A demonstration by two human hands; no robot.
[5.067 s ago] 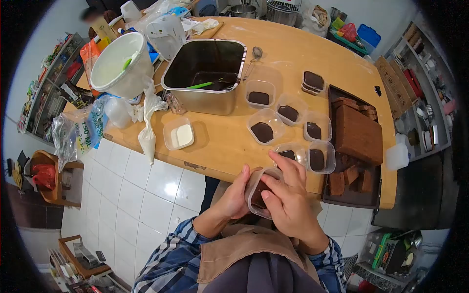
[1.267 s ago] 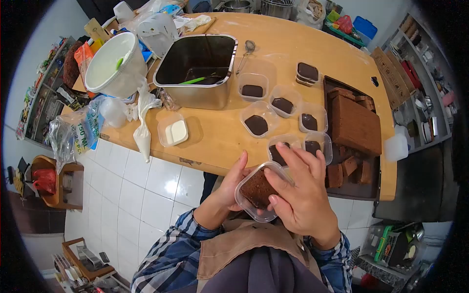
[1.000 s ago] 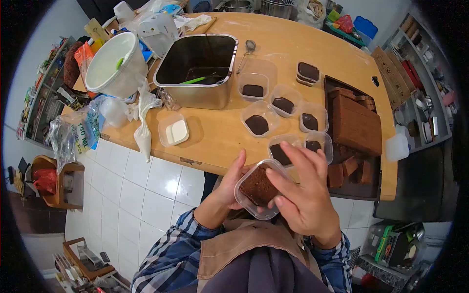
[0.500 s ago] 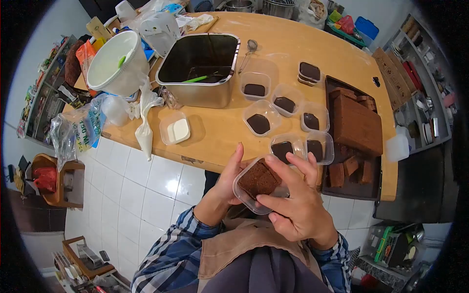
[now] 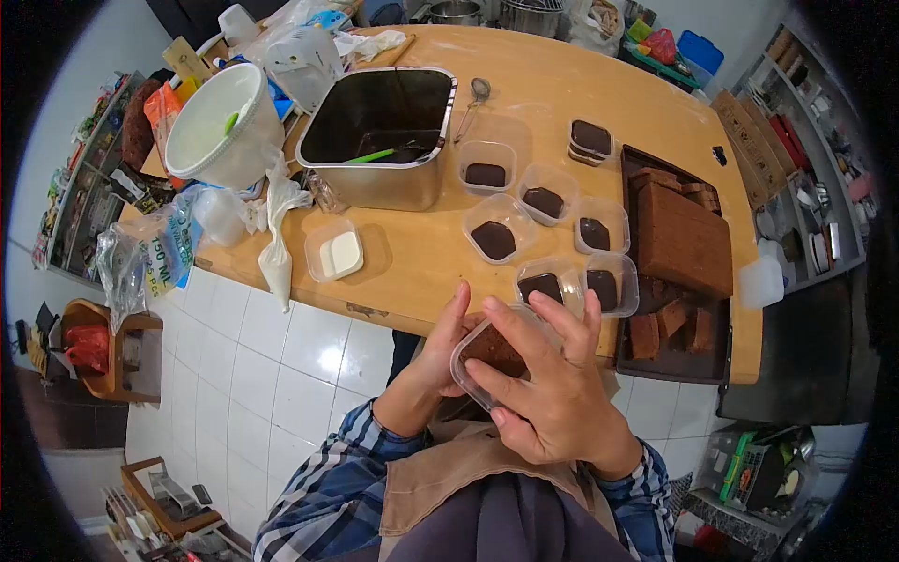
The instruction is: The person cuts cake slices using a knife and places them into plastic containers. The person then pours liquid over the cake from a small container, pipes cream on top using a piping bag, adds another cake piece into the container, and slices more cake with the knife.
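Note:
A clear plastic cup (image 5: 464, 379) rests in my left hand (image 5: 438, 361), whose fingers close round its side and underside. Inside it lies a piece of brown chocolate cake (image 5: 493, 348), partly covered by my right hand (image 5: 562, 384). That hand is open over the cup, fingers spread. Its index finger touches the cake and another fingertip is at the far rim. On the table just beyond, several clear cups hold a dark chocolate layer, such as one cup (image 5: 493, 241) and another cup (image 5: 613, 286).
A dark tray (image 5: 679, 368) at right carries a cake slab (image 5: 684, 234) and cut pieces. A metal pan (image 5: 379, 183) with a green-handled utensil stands at the back, beside a white bowl (image 5: 215, 140). A piping bag (image 5: 276, 248) lies near a cup of white cream (image 5: 341, 255).
My right fingers have shifted left and down over the cake, which now sits deeper in the cup and is more covered. My left hand keeps holding the cup.

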